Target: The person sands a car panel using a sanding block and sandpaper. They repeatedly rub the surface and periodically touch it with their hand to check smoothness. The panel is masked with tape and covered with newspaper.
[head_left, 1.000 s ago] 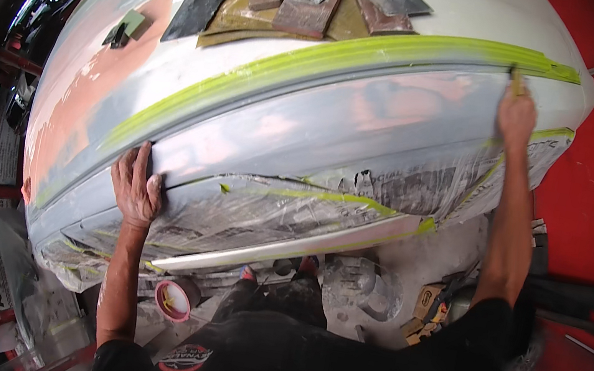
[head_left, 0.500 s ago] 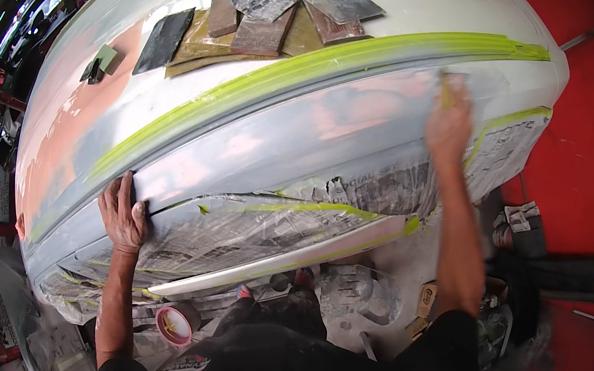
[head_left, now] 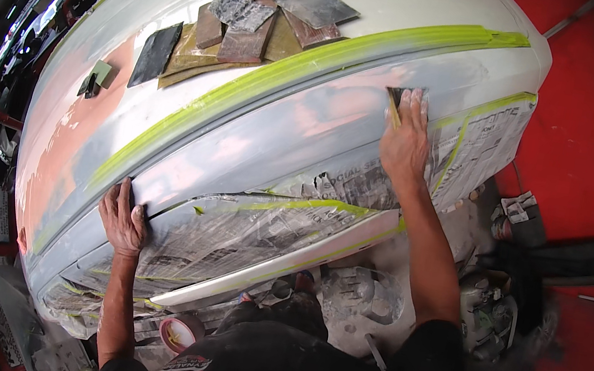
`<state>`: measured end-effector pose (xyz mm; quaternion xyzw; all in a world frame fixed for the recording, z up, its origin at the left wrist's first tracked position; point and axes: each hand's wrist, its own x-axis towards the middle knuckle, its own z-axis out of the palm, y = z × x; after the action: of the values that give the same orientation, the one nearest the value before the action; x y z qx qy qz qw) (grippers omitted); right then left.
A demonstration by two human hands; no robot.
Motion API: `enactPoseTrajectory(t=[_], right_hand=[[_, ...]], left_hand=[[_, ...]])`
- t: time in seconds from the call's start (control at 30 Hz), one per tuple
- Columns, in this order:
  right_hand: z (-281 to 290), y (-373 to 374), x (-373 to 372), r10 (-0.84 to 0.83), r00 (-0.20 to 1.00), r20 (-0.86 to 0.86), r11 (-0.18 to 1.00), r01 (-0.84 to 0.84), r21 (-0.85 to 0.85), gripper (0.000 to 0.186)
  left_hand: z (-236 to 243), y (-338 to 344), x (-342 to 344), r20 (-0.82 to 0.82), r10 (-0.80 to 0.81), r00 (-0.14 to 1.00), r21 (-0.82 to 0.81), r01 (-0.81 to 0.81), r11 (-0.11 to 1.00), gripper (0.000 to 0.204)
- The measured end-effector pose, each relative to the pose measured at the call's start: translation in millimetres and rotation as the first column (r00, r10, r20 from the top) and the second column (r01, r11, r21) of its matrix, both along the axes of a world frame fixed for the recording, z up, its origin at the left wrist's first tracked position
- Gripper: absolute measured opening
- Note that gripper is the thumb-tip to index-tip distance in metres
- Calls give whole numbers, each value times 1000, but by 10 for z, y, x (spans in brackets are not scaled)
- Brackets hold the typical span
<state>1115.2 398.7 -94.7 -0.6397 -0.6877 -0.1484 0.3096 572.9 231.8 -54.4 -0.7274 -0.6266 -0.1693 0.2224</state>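
Observation:
A car body panel [head_left: 242,138] in patchy grey primer and pinkish filler curves across the view. My right hand [head_left: 406,144] presses a folded piece of sandpaper [head_left: 393,109], dark with a yellowish edge, against the panel's right part. Much of that piece is hidden under the fingers. At the panel's left, my left hand [head_left: 123,222] rests with its fingers stretched on the primed surface, holding nothing. Just above the panel runs a strip of lime-green masking tape [head_left: 286,59]. Below it, newspaper masking [head_left: 226,240] is taped over the lower bodywork.
Several worn sandpaper sheets and sanding pads [head_left: 245,45] lie on the white upper surface. A small green block with a dark clip-like piece [head_left: 99,74] sits farther left. Below are a pink-rimmed tub [head_left: 179,332] and cluttered floor [head_left: 365,293]. Red flooring [head_left: 592,139] lies at right.
My right hand has slid left and slightly down along the panel with the sandpaper. My left hand stays in place. The whole view has shifted slightly.

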Motion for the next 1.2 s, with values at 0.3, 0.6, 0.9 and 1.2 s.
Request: enactPoseTrajectory(t=[0.3,0.6,0.9,1.2], right_hand=[[216,799,1017,-228,971,-76,966,216,-141,42],[95,559,660,182,974,-136,983,-178,36,43],[-114,433,130,182,983,34,974,-185,129,46],[108,965,925,-69,987,-148,998,68,-7,43]], left_hand=[[80,105,101,31,-15,999,-6,16,1000,58],[236,59,148,26,-40,999,15,39,999,55],[243,-27,109,38,-8,999,-5,8,1000,58],[204,-6,109,37,-20,999,3,20,1000,58]])
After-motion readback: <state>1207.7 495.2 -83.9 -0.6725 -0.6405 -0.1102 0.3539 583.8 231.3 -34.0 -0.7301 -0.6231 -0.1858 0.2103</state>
